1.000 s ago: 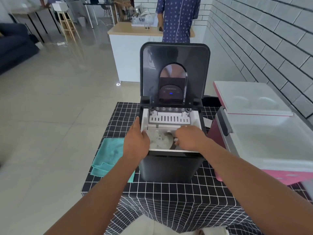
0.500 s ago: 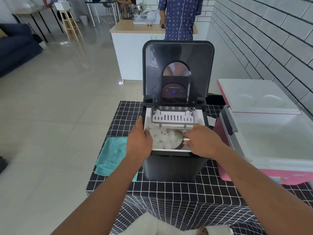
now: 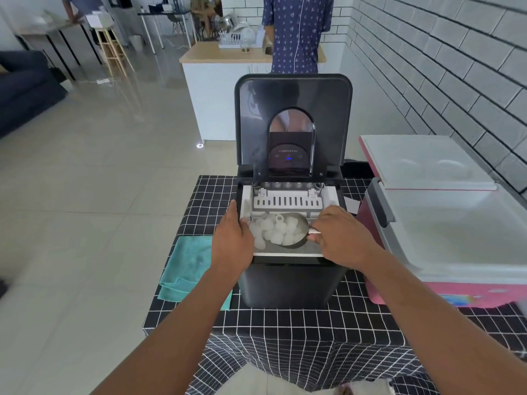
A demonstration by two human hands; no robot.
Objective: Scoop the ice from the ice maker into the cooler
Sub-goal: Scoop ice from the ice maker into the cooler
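The right hand held a closed grip on the handle of a metal scoop, whose bowl lay heaped with ice inside the ice maker. The left hand gripped the maker's left rim, thumb along the outside, fingers curled over the edge. The maker's lid stood upright. It sat on a checked worktop, with a teal cloth to its left and the open pink cooler just to its right.
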